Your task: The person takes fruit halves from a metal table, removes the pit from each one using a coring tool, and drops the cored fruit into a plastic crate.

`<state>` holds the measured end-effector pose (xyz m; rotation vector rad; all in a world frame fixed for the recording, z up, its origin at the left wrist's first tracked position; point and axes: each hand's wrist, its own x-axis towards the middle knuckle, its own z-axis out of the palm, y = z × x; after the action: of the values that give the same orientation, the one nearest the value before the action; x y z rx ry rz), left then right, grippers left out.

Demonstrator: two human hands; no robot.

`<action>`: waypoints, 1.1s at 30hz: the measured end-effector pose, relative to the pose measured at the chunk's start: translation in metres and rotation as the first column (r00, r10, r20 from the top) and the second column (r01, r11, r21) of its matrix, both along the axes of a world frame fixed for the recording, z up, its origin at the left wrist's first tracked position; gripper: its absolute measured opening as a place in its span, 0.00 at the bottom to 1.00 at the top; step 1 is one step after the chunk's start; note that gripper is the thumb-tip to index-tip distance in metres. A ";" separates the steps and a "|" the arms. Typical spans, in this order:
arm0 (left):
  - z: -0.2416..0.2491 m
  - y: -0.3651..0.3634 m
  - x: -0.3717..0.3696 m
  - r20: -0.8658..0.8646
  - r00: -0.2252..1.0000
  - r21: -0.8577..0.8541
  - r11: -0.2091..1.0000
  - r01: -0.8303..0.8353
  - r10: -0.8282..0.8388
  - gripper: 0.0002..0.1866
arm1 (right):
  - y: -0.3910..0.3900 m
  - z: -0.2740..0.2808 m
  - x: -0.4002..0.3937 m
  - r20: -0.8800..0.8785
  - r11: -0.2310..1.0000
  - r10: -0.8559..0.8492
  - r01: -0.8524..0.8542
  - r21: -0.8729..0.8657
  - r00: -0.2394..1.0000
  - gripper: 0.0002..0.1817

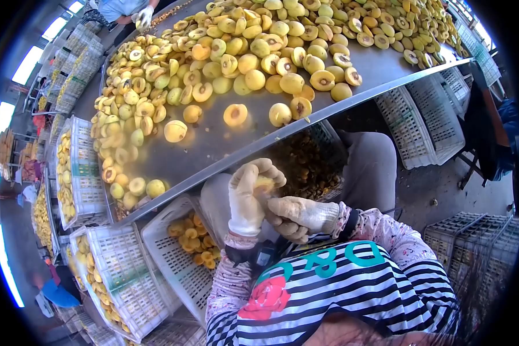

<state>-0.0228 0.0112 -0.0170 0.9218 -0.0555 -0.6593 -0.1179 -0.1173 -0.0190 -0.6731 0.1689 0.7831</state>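
Observation:
My left hand (251,193), in a pale work glove, is raised above my lap with its fingers curled round a yellow apricot piece (264,184), partly hidden by the fingers. Close against it, my right hand (300,216), gloved too, has its fingers bent inward. Whatever those fingers hold is hidden. Both hands are just in front of the metal table edge (282,134). Halved and whole apricots (236,63) are heaped on the table, some showing brown pits. Between my knees stands a container with dark brown pieces (311,167), probably pits.
Left of my lap, a white plastic crate (173,254) holds orange apricot halves (195,239). More filled crates (124,277) stand further left. White crates (421,124) lie at right beyond my knee. Across the table, another person's gloved hand (144,17) is near the fruit.

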 end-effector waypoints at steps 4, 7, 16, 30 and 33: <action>-0.008 -0.003 -0.001 -0.108 0.982 -0.343 0.933 0.112 -0.158 0.14 | 0.008 -0.035 -0.008 -0.038 0.623 0.116 -0.042 0.781 0.993 0.30; -0.024 -0.008 -0.002 -0.457 0.879 -0.292 0.956 -0.006 -0.134 0.15 | -0.001 -0.027 -0.012 0.045 0.590 0.041 -0.061 0.805 0.998 0.29; 0.024 0.067 0.032 0.258 0.950 0.389 0.881 -0.269 0.176 0.16 | -0.025 -0.024 0.006 -0.156 0.933 -0.272 0.300 0.199 0.949 0.28; -0.026 0.084 0.245 0.579 0.545 0.739 0.108 -0.665 -0.607 0.31 | -0.022 -0.011 -0.005 -0.092 0.968 -0.248 0.243 -0.067 0.964 0.24; -0.029 0.076 0.248 0.561 0.626 0.789 0.122 -0.602 -0.541 0.33 | -0.021 -0.012 -0.001 -0.080 0.963 -0.261 0.253 -0.090 0.962 0.21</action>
<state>0.2251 0.0873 -0.0457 2.6526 -0.4487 0.0019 -0.1191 -0.1379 -0.0314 -0.6745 0.3656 0.5591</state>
